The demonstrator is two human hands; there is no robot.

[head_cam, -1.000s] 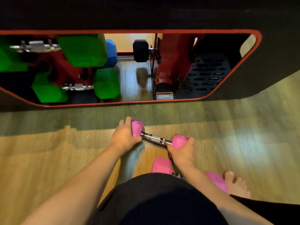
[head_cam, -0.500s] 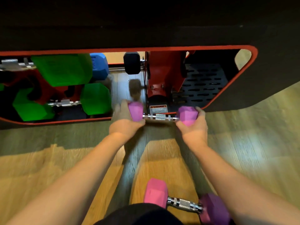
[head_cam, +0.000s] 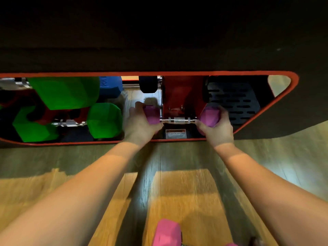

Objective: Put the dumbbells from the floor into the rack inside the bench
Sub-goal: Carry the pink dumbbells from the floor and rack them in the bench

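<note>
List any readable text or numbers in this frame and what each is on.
"10": partly visible, sideways, embossed on the blue dumbbell in the rack; the reading is uncertain.
Warning sticker at the base of the red rack post: has a header and lines of print, too blurred to read.
Nothing else legible.

warm light falls in patches on the wood-plank floor (head_cam: 182, 190), shadowed nearer the dark furniture above.

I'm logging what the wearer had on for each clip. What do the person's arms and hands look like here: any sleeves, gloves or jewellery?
Both forearms are bare right up to the frame edge, with no sleeve in view. The left hand and the right hand wear no gloves, and no watch, bracelet or ring shows on them. Motion blur may hide small details.
</note>
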